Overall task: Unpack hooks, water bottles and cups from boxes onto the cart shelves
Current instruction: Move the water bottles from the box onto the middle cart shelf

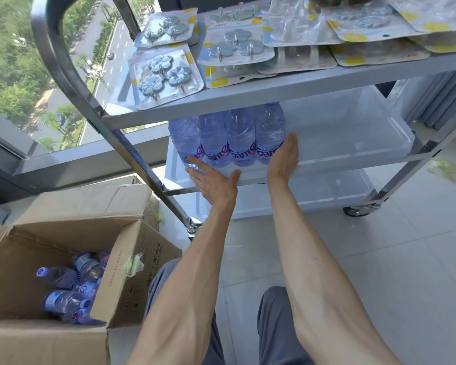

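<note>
1. Four bottles (228, 138) stand upright in a row at the front left corner of the cart's middle shelf (353, 143), labels facing out.
2. The left hand (211, 180) lies flat, fingers straight, against the leftmost bottle's base.
3. The right hand (283, 156) is also flat, its fingers straight against the rightmost bottle's side; neither hand curls round anything.
4. Hook packs (166, 75) cover the top shelf (248, 96), some overlapping.
5. An open box (132, 259) sits on the floor, left of the cart, with more bottles lying loose inside.
</note>
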The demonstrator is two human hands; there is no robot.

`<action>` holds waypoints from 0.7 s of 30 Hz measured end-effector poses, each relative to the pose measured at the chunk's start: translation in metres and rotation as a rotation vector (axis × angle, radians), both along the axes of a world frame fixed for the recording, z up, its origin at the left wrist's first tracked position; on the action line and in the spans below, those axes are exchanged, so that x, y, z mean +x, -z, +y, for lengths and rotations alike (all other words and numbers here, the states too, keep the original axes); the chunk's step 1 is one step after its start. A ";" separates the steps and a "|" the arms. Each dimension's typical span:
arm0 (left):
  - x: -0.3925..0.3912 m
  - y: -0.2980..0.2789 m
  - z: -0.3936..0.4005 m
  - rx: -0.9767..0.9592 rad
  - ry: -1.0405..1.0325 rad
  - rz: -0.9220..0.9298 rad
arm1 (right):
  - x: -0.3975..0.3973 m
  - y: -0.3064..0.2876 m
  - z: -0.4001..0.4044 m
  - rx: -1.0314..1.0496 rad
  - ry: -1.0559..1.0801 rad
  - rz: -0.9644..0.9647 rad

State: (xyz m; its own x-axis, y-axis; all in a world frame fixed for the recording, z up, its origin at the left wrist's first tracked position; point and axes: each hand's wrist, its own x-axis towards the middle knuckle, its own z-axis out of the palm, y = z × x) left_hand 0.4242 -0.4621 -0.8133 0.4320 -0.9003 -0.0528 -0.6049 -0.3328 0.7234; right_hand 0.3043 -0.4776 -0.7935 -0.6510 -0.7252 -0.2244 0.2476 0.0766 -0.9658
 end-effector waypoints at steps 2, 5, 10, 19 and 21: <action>0.003 -0.001 0.004 -0.006 0.010 0.001 | 0.005 0.004 0.011 -0.020 0.150 0.054; 0.012 0.003 0.012 -0.087 0.025 0.026 | 0.012 0.013 0.035 0.058 0.272 0.159; 0.060 0.007 0.041 -0.375 -0.041 0.164 | 0.039 0.028 0.076 0.114 0.224 0.265; 0.248 0.015 0.069 -0.513 -0.557 0.207 | 0.202 0.026 0.090 0.030 -0.059 0.399; 0.289 0.028 0.075 -0.426 -0.642 0.222 | 0.256 0.029 0.089 -0.009 -0.205 0.409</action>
